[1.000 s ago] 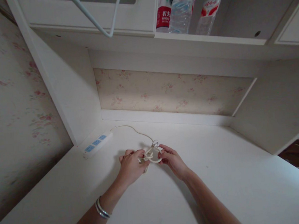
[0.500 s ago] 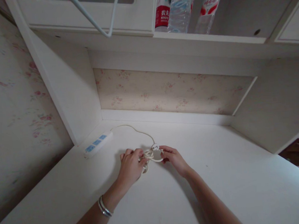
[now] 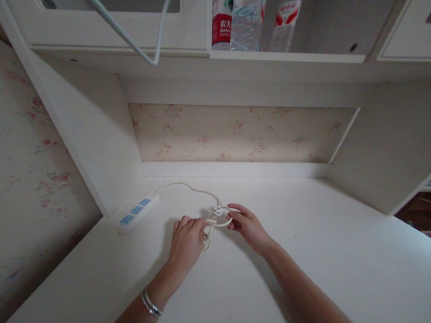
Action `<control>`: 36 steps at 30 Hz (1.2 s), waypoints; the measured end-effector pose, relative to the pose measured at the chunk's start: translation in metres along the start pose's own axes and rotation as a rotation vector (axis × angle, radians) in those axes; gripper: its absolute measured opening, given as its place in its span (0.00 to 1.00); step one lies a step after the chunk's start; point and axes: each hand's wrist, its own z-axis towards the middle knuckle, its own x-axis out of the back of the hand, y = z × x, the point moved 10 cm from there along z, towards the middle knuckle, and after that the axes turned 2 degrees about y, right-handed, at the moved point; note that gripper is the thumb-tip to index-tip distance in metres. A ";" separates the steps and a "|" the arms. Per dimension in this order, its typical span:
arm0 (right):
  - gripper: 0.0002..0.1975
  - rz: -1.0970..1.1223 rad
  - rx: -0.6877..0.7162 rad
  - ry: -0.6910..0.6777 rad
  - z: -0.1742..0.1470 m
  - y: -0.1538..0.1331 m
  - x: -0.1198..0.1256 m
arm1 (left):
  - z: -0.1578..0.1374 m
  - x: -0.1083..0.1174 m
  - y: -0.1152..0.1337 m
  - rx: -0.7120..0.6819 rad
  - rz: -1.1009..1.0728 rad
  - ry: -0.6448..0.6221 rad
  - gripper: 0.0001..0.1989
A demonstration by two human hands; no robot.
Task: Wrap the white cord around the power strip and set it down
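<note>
A white power cord (image 3: 225,224) lies bunched between my hands just above the desk. My left hand (image 3: 188,238), with silver bangles at its wrist, is closed on the gathered part, and a short loop hangs below its fingers. On the other side my right hand (image 3: 246,226) pinches a loop of the same cord between thumb and fingers. The white plug (image 3: 218,210) sits at the top of the bundle, between the two hands. From there the cord runs back and left to a power strip (image 3: 138,212) with blue sockets.
The white desk top (image 3: 304,273) carries the strip and cord. Overhead, a shelf holds plastic bottles (image 3: 247,24), and a pale bent tube (image 3: 129,37) hangs in front of the cabinet. Side panels (image 3: 72,117) close in the desk's back at left and right.
The loop between my hands is drawn wider and the bundle in my left hand looks smaller. The plug has turned slightly. The whole view has shifted a little.
</note>
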 end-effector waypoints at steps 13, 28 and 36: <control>0.17 0.111 0.048 0.027 0.006 0.003 0.007 | 0.004 -0.017 -0.015 0.142 -0.225 -0.016 0.14; 0.32 -0.327 0.144 -0.113 -0.014 0.001 -0.033 | 0.002 -0.034 -0.025 0.257 -0.602 -0.020 0.18; 0.34 -0.479 0.213 -0.151 -0.016 0.007 -0.039 | 0.006 -0.026 -0.035 0.291 -0.569 0.114 0.18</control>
